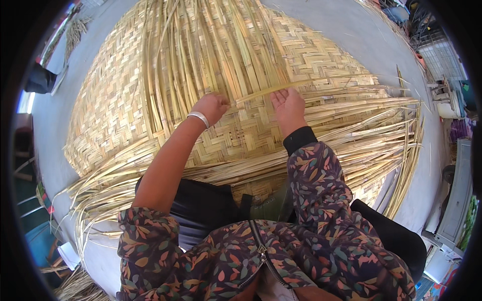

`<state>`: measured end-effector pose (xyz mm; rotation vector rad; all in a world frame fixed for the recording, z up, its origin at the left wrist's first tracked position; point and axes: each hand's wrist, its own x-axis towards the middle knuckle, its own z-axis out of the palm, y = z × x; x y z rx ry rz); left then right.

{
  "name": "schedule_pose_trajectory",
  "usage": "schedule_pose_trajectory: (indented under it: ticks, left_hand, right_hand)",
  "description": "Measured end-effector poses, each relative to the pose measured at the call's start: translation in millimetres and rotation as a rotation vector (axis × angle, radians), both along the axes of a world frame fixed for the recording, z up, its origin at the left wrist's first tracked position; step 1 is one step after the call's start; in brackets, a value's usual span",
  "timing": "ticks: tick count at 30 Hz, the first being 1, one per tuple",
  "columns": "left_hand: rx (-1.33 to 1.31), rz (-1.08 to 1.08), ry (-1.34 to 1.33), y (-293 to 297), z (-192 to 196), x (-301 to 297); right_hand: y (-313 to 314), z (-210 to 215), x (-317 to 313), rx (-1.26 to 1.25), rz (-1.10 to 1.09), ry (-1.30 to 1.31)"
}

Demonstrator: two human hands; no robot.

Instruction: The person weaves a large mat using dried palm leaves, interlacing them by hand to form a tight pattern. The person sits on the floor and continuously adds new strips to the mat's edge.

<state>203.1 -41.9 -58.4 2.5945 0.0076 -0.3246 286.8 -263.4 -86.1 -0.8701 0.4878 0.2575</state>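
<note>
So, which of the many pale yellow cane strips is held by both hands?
The single pale strip lying crosswise between left hand and right hand; others lie loose.

Grey concrete floor [351,30], daylit. White wire crate [442,57] at 2 o'clock; grey-white furniture [459,200] at 4 o'clock; loose straw bundle [75,32] at 10 o'clock.

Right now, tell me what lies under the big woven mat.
The woven mat lies flat on grey concrete floor, which shows all around its edges. Whatever is beneath the mat's middle is covered. Both hands, left hand and right hand, rest on top.
</note>
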Motion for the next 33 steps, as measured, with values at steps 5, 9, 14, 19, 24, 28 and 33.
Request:
schedule_pose_trajectory:
  ticks: [5,9,14,19,24,28,33]
  left_hand:
    - [0.011,0.090,0.075,-7,10,-5]
    - [0.084,0.081,-0.020,-16,5,-5]
    - [0.325,0.319,-0.382,8,-38,3]
    - [-0.004,0.582,-0.047,3,-36,18]
    - [-0.201,0.597,0.186,25,-40,23]
    - [-0.266,0.628,0.197,24,-35,28]
    - [-0.486,0.667,0.116,41,-30,23]
  right_hand:
    - [1,33,56,-0.275,-0.007,-0.103]
    - [61,88,53,-1.335,0.622,-1.138]
    - [102,107,12,-1.257,0.822,-2.065]
    - [76,43,57,-1.342,0.714,-1.272]
    - [78,10,66,-1.394,1.024,-1.065]
    - [93,13,79,-1.540,1.205,-1.013]
    - [105,13,89,-1.534,1.073,-0.825]
